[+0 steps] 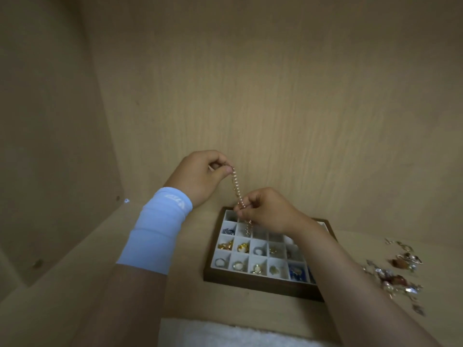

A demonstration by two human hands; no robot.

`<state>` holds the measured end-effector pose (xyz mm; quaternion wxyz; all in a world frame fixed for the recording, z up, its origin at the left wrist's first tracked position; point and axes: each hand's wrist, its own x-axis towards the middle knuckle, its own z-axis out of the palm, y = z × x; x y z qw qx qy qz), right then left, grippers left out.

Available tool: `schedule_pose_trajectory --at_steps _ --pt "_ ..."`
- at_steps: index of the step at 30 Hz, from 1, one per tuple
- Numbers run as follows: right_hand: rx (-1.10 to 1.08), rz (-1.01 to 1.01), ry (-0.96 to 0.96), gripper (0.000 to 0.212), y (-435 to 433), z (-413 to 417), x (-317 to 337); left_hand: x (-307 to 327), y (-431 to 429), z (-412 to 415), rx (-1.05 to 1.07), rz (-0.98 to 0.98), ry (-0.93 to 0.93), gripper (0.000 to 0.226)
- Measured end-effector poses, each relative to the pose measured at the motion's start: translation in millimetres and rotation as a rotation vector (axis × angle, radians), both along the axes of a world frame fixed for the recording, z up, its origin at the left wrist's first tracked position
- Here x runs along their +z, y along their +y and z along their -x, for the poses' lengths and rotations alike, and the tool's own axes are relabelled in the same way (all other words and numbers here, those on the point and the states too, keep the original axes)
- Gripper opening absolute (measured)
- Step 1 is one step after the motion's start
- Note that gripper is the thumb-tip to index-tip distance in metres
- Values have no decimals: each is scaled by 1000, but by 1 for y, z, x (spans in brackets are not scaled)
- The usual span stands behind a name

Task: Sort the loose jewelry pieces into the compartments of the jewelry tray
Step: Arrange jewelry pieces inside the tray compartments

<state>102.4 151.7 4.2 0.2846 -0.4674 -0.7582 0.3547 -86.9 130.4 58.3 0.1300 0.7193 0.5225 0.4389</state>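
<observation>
A dark wooden jewelry tray point(260, 284) with white compartments lies on the shelf floor. Several of its cells hold rings, gold pieces and blue pieces. Above its far left corner I hold a beaded pearl bracelet point(236, 187) stretched between both hands. My left hand point(200, 175) pinches its upper end with the fingertips. My right hand point(265, 209) pinches the lower part, and the chain end dangles over the tray's upper-left cells. A pile of loose jewelry point(398, 271) lies to the right of the tray.
Light wooden cabinet walls close in at the back point(275, 96) and on the left point(50, 146). A white fluffy cloth point(225, 334) lies at the near edge. A pale blue wristband point(157, 229) covers my left wrist.
</observation>
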Motion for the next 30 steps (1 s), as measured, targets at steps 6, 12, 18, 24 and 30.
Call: schedule_pose_trajectory --at_steps 6,12,18,24,30 --pt "67 56 -62 14 1 -5 3 -10 5 -4 -43 50 37 13" --pt "69 38 31 8 -4 -7 15 -16 4 -12 -133 141 86 13" --pt "-3 -62 -21 9 1 -12 10 -29 7 -22 -113 179 37 12" --pt "-52 -98 -96 9 1 -12 4 -36 6 -22 -81 200 27 11" --pt "8 -67 -301 4 -1 -7 -7 -49 7 -19 -77 354 164 9"
